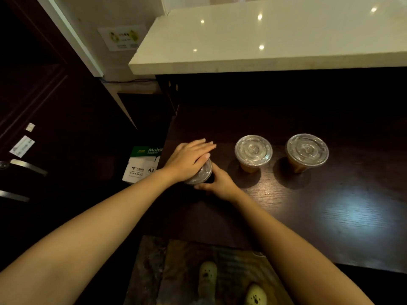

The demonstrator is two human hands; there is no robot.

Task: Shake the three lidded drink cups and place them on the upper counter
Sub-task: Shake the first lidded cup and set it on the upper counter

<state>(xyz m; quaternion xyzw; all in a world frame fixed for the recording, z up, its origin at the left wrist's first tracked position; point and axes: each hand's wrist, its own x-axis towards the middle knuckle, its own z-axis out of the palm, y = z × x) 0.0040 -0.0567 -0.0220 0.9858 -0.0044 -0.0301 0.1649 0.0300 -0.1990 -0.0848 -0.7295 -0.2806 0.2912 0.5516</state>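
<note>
Three clear lidded cups of brown drink stand in a row on the dark lower counter (330, 205). My left hand (189, 159) lies flat on the lid of the left cup (201, 175), fingers stretched out. My right hand (218, 182) wraps the side of that same cup from the right, hiding most of its body. The middle cup (253, 153) and the right cup (307, 151) stand untouched further right. The pale stone upper counter (264, 40) runs across the top of the view, above and behind the cups.
A box of A4 paper (143, 164) sits on the floor left of the lower counter. A dark door with a metal handle (26, 166) fills the left side. My feet in light slippers (207, 276) show at the bottom.
</note>
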